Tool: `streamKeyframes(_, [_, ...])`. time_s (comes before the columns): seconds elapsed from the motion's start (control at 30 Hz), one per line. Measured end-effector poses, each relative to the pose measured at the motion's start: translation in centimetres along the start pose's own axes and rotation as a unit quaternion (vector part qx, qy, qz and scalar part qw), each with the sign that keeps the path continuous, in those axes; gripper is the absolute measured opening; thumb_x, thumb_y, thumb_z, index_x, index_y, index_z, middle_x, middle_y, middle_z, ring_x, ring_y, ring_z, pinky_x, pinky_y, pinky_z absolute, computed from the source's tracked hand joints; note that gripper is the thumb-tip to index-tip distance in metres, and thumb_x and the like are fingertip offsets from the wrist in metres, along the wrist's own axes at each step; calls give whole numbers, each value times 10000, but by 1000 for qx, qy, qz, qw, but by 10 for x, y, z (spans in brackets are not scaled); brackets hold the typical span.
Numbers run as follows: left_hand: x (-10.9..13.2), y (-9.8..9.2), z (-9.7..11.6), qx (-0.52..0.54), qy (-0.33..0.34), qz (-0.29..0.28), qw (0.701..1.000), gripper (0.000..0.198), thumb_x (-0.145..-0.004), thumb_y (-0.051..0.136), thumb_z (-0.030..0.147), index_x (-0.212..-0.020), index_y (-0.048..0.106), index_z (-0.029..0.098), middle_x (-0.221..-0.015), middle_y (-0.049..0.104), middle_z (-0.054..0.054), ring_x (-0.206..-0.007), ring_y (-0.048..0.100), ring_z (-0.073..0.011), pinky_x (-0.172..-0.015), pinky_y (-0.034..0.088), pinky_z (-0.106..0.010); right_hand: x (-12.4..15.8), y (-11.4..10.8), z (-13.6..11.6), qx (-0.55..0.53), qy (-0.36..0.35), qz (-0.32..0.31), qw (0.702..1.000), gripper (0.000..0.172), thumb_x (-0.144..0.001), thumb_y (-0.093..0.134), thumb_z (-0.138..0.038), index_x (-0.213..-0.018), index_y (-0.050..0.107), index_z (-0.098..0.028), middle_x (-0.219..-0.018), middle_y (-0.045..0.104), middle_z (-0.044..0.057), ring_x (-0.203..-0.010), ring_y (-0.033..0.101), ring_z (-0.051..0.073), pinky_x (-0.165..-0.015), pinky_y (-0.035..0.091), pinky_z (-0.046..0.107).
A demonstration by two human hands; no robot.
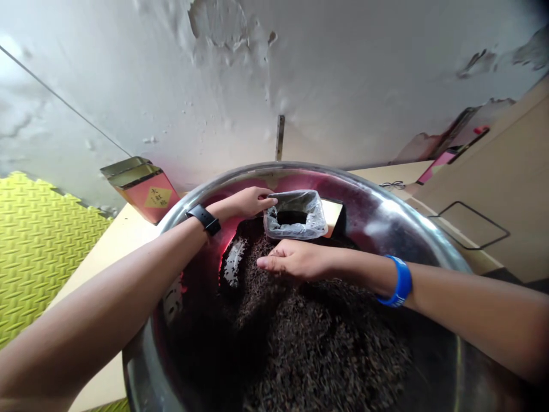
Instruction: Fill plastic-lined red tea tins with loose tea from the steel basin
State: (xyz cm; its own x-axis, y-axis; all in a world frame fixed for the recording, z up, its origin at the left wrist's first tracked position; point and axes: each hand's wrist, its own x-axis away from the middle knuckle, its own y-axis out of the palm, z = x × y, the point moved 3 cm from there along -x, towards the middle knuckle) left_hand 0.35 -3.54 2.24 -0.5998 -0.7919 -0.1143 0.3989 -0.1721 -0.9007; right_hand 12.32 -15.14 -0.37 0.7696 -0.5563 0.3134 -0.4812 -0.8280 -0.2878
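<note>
A wide steel basin [429, 229] holds a heap of dark loose tea leaves [330, 337]. At the basin's far side is a tin [332, 213] with a clear plastic bag [295, 232] lining its mouth; dark contents show inside. My left hand [246, 203], wearing a black watch, pinches the left corner of the lined rim between thumb and fingers. Just in front of the tin, my right hand [295, 260], with a blue wristband, is curled over the heap. Bits of tea leaf show at its fingers; most of the palm is hidden.
An open red and gold tin [148, 194] with a yellow label stands left of the basin. Yellow-green foam matting [51, 246] covers the floor at left. Behind rises a wall [223, 103] with peeling paint. Glasses [392, 185] and a wooden panel with a black handle [482, 247] are at right.
</note>
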Motion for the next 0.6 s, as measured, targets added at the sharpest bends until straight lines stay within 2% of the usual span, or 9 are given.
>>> streamKeyframes(0.07, [-1, 1, -1, -13, 16, -1, 1000, 384, -840, 388, 444, -931, 609, 143, -769, 603, -36, -653, 486, -140, -597, 344, -268, 1, -3, -6, 73, -21, 24, 997, 448, -830, 449, -495, -550, 343, -162, -469, 252, -73, -409, 201, 37, -389, 155, 204])
streamKeyframes(0.13, [-1, 1, -3, -16, 16, 1, 1000, 389, -840, 383, 453, -919, 604, 143, -757, 600, -33, -634, 478, -137, -579, 339, -266, 6, -4, -15, 85, -61, 18, 994, 381, -880, 385, -423, -630, 460, -146, -504, 357, -53, -433, 304, 48, -413, 242, 194])
streamKeyframes(0.17, [-1, 2, -3, -17, 15, 1, 1000, 385, -839, 384, 454, -910, 602, 144, -757, 600, -33, -630, 477, -135, -574, 338, -265, 9, -5, -21, 83, -87, 5, 993, 320, -892, 378, -368, -723, 524, -139, -566, 450, -33, -491, 397, 59, -460, 312, 191])
streamKeyframes(0.23, [-1, 2, -4, -17, 13, 1, 1000, 373, -836, 389, 450, -885, 598, 145, -762, 602, -37, -630, 480, -134, -569, 336, -262, 16, -4, -32, 91, -141, -28, 985, 216, -886, 399, -247, -959, 576, -147, -841, 596, 20, -764, 542, 94, -666, 417, 216])
streamKeyframes(0.3, [-2, 2, -4, -19, 12, 1, 1000, 369, -834, 390, 449, -870, 596, 145, -770, 606, -41, -633, 484, -134, -565, 333, -259, 22, -4, -40, 111, -187, -40, 975, 282, -859, 422, -156, -1109, 552, -168, -1117, 570, 37, -1043, 498, 121, -885, 372, 253])
streamKeyframes(0.33, [-2, 2, -4, -20, 11, 1, 1000, 371, -834, 389, 451, -872, 596, 145, -775, 609, -43, -635, 487, -134, -564, 332, -258, 24, -5, -43, 116, -197, -37, 973, 324, -852, 417, -130, -1151, 535, -172, -1184, 542, 36, -1107, 465, 124, -938, 338, 262])
streamKeyframes(0.4, [-2, 2, -4, -18, 11, 2, 1000, 377, -832, 389, 455, -895, 598, 147, -785, 613, -45, -638, 494, -135, -563, 331, -256, 26, -5, -44, 98, -193, -32, 976, 393, -857, 374, -101, -1231, 474, -168, -1203, 540, 44, -1111, 475, 117, -952, 341, 273])
streamKeyframes(0.47, [-3, 2, -5, -16, 11, 2, 1000, 385, -830, 388, 460, -911, 599, 149, -782, 614, -46, -636, 499, -135, -559, 330, -253, 25, -6, -43, 93, -182, -18, 979, 415, -861, 346, -90, -1258, 444, -155, -1170, 565, 53, -1066, 513, 110, -924, 376, 278])
streamKeyframes(0.6, [-3, 2, -5, -19, 14, 3, 1000, 397, -824, 388, 471, -906, 600, 144, -770, 610, -45, -640, 501, -136, -557, 328, -250, 19, -9, -34, 218, -191, 15, 957, 301, -841, 404, -109, -1069, 600, -131, -1147, 586, 54, -1075, 511, 121, -952, 355, 261])
